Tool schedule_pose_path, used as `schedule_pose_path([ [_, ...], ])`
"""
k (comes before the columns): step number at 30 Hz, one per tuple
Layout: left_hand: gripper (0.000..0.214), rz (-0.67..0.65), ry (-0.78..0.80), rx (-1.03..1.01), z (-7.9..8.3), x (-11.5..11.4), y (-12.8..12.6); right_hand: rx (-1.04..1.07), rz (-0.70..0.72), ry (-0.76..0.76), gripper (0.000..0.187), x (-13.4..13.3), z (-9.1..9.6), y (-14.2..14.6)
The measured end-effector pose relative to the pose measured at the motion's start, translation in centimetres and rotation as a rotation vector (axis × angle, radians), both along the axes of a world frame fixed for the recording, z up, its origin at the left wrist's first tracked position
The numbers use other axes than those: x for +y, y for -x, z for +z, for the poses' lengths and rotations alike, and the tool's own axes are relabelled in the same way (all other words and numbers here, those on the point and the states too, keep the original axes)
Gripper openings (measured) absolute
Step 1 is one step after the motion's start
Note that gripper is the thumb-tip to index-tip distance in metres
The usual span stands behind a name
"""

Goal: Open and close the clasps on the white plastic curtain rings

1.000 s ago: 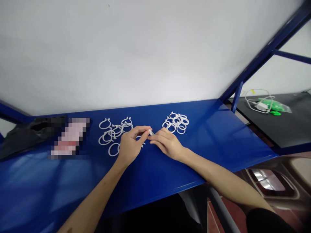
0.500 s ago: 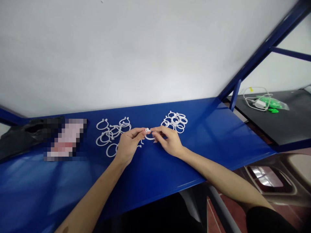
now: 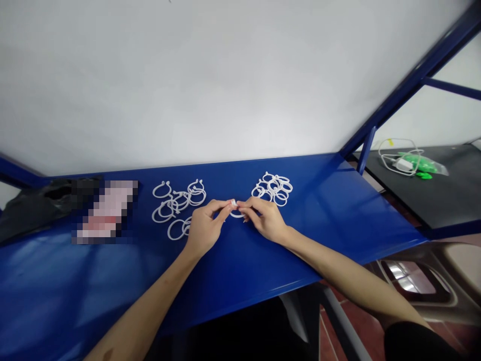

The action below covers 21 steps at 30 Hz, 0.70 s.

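Observation:
Both hands meet over the middle of a blue shelf [image 3: 319, 220]. My left hand [image 3: 205, 228] and my right hand [image 3: 265, 220] each pinch one side of a single white plastic ring [image 3: 235, 209], fingertips almost touching at its top. To the left lies a loose group of several white rings [image 3: 176, 203], some partly behind my left hand. A tighter heap of several white rings [image 3: 273, 188] sits just beyond my right hand.
A black bag [image 3: 33, 210] and a blurred-out pink-and-dark object [image 3: 105, 210] lie at the shelf's left end. A white wall stands behind. To the right, a black surface [image 3: 443, 195] carries a white cable with charger [image 3: 398, 159] and a green item [image 3: 423, 163].
My hands stayed together at the shelf's middle; the ring's closed ends now sit pinched between both thumbs and forefingers. The view shifted slightly.

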<state>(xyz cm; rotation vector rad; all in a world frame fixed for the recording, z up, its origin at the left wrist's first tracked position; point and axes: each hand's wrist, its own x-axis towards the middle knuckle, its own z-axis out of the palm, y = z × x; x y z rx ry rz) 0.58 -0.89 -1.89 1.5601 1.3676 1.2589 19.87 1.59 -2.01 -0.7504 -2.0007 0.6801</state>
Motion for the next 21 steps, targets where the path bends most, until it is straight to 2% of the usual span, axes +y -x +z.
schedule_pose_path([
  [5, 0.019, -0.047, -0.080, 0.180, 0.7, 0.1, 0.0, -0.085, 0.028, -0.113, 0.020, 0.3, 0.1, -0.4],
  [8, 0.023, -0.055, -0.134, 0.336, 1.0, 0.8, 0.5, -0.110, -0.006, -0.174, 0.020, 1.1, 0.3, -0.4],
  [10, 0.029, -0.056, -0.215, 0.496, 1.0, 1.2, 1.4, -0.146, -0.122, -0.196, 0.020, 1.9, 0.6, -0.8],
  [12, 0.037, -0.074, -0.278, 0.674, 0.9, 1.6, 2.5, -0.202, -0.303, -0.189, 0.020, 3.0, 0.8, -1.6],
  [15, 0.042, -0.145, -0.231, 0.861, 0.6, 1.7, 4.0, -0.264, -0.546, -0.146, 0.019, 4.6, 1.1, -3.7],
  [18, 0.036, -0.183, -0.183, 0.927, 0.2, 1.7, 4.7, -0.320, -0.659, -0.108, 0.018, 5.9, 1.1, -5.4],
  [21, 0.022, -0.170, -0.187, 0.917, 0.1, 1.8, 4.6, -0.393, -0.715, -0.110, 0.018, 6.6, 0.8, -6.0],
])
